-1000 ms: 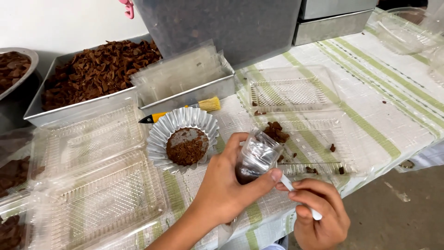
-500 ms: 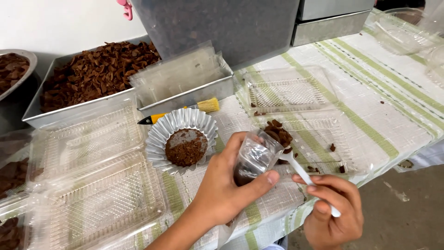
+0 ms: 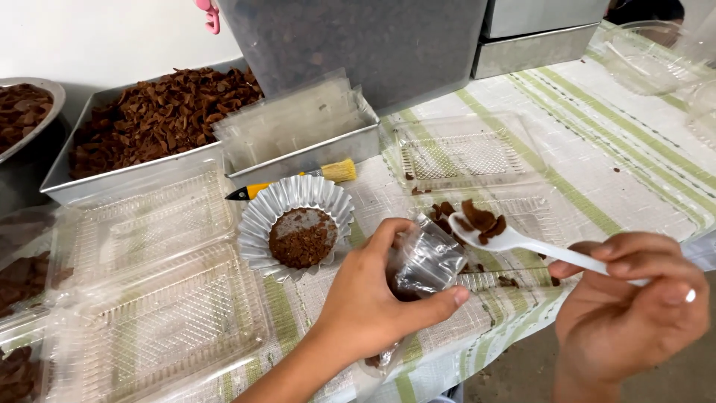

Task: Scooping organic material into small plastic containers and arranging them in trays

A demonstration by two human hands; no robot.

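Clear hinged plastic boxes point(image 3: 149, 313) lie open at eight o'clock on the striped table point(image 3: 597, 172), another clear box point(image 3: 462, 153) at one o'clock. A fluted foil cup point(image 3: 257, 224) of brown crumbs sits at centre, a metal tray point(image 3: 127, 179) of brown chips at ten o'clock. The left hand point(image 3: 365, 306), reaching up from six o'clock, is clamped around a small clear plastic bag point(image 3: 429, 261), its mouth facing two o'clock. The right hand point(image 3: 626, 313), at four o'clock, pinches a white plastic spoon point(image 3: 522, 242); its long axis runs nine to three o'clock, with the loaded bowl just beside the bag's mouth.
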